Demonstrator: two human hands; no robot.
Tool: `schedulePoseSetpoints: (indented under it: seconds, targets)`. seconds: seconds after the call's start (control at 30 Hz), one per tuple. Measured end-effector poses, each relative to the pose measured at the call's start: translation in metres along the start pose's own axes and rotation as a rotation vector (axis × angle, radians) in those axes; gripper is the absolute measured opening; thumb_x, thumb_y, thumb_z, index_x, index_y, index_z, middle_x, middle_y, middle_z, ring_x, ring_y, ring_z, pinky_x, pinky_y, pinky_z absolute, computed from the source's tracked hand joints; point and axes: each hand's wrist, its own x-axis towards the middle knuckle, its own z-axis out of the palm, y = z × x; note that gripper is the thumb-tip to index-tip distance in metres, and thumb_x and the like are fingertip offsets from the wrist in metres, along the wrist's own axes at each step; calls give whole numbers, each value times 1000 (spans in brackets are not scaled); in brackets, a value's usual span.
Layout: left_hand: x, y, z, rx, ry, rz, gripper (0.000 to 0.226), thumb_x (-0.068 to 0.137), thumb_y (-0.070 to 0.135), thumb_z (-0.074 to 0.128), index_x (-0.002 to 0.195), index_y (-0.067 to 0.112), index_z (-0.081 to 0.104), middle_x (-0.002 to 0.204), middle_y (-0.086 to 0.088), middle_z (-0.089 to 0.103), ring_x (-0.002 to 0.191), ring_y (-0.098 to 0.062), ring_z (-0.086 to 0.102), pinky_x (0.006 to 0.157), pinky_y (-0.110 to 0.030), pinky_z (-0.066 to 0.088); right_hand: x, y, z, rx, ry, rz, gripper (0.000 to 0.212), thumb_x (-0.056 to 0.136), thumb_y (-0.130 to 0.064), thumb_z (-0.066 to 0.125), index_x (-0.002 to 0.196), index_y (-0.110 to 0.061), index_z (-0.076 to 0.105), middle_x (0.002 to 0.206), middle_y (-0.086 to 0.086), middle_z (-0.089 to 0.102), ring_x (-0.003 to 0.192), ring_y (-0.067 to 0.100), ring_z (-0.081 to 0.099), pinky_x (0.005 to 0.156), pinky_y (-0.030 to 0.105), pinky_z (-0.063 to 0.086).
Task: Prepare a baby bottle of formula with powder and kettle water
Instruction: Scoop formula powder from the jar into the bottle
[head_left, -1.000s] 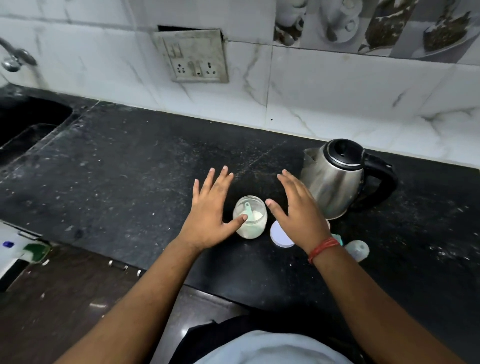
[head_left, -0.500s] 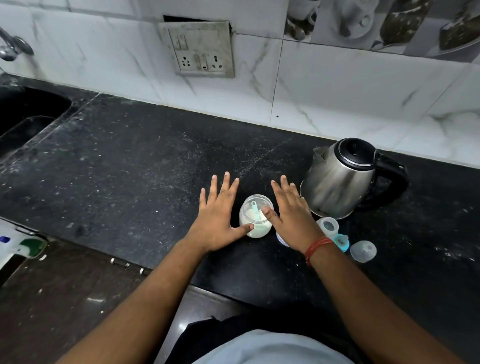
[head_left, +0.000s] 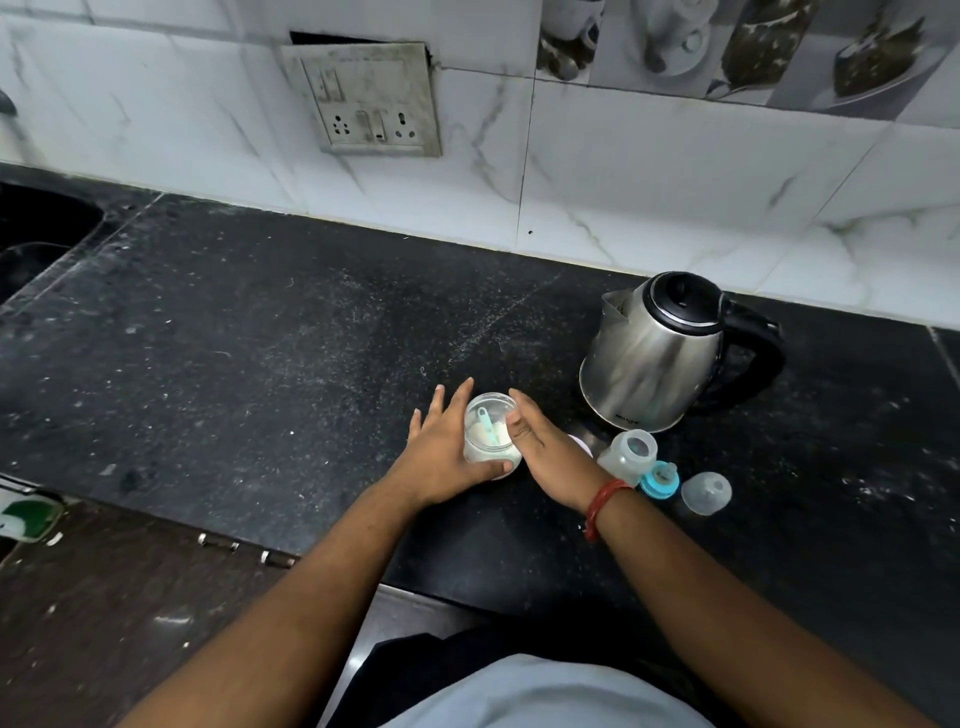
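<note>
Risk, largest first: stainless steel electric kettle with black lid and handle, standing toward the back edge of the black speckled stone counter, right of centre. Close to the right forearm; likely knocked if the arm swings out, with water spilled.

Small clear glass jar of white formula powder, open, blue-green plastic scoop standing inside, near the counter's front edge at centre. Could tip or slide under uneven side pressure and scatter powder.

Left hand: fingers spread, palm and thumb pressed against jar's left side. Right hand: fingers together, thumb touching jar rim on the right.

Clear plastic baby bottle, uncapped, mouth open, just in front of kettle base. Light; probably toppled by a brushing wrist. Blue teat ring and clear dome cap loose beside it, able to roll.
</note>
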Motion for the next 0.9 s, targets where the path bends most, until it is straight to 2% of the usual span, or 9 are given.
schedulePoseSetpoints:
  seconds: [0.1,0.17,0.33,0.43,0.53,0.63,0.7,0.8,0.9]
  targets:
    - [-3,3,1,-202,52,65,83,75,48,86,142,39,39,143,13,56,136,-9,51,118,-50,38,-4,-3,-2,53,2,22,58,106,-50,26,159,-28,23,164,-7,28,145,5,29,107,14,18]
    - [-7,5,2,-295,88,99,69,75,32,90,130,38,50,125,15,63,116,-4,61,101,-43,51,-7,-3,-4,84,-1,10,57,106,-51,26,158,-28,26,162,-8,33,137,-1,33,106,14,20]
    - [-9,13,7,-348,188,188,77,71,41,90,137,27,52,132,11,59,125,-14,58,106,-48,48,-16,1,-4,150,60,-57,83,84,-84,31,154,-39,32,157,-12,41,139,-1,38,118,24,27]
    - [-9,24,6,-374,278,210,74,68,43,89,132,30,54,131,13,55,126,-15,54,108,-45,47,-24,-2,-11,173,130,-145,58,100,-57,38,152,-31,40,153,-10,47,138,1,43,117,23,31]
    - [-9,33,2,-405,302,220,75,69,30,93,133,27,55,133,7,50,130,-7,48,111,-28,43,-32,-6,-18,194,210,-268,40,107,-34,42,145,-21,47,140,-10,57,130,-1,51,111,21,38]
    - [-10,41,-4,-413,287,226,75,72,24,94,135,28,54,136,7,47,132,-2,44,110,-18,39,-34,-5,-25,166,250,-337,32,105,-27,47,137,-24,51,137,-15,57,130,-3,51,111,24,41]
    - [-11,48,-4,-381,297,259,74,72,28,94,134,27,55,136,6,48,132,-5,45,111,-22,40,-34,-2,-29,90,246,-373,31,104,-27,49,133,-23,57,145,-8,52,138,3,45,114,28,39]
    - [-10,54,1,-252,358,323,70,73,41,88,134,32,54,137,9,49,134,-9,44,114,-34,38,-36,2,-34,-40,239,-363,25,102,-23,56,126,-24,66,154,-3,43,143,5,38,116,21,33]
    - [-11,60,7,-120,378,362,71,76,50,78,140,33,51,146,5,46,139,-12,36,116,-19,26,-38,1,-37,-196,302,-295,31,101,-25,59,131,-24,65,162,-1,33,147,12,32,121,30,29]
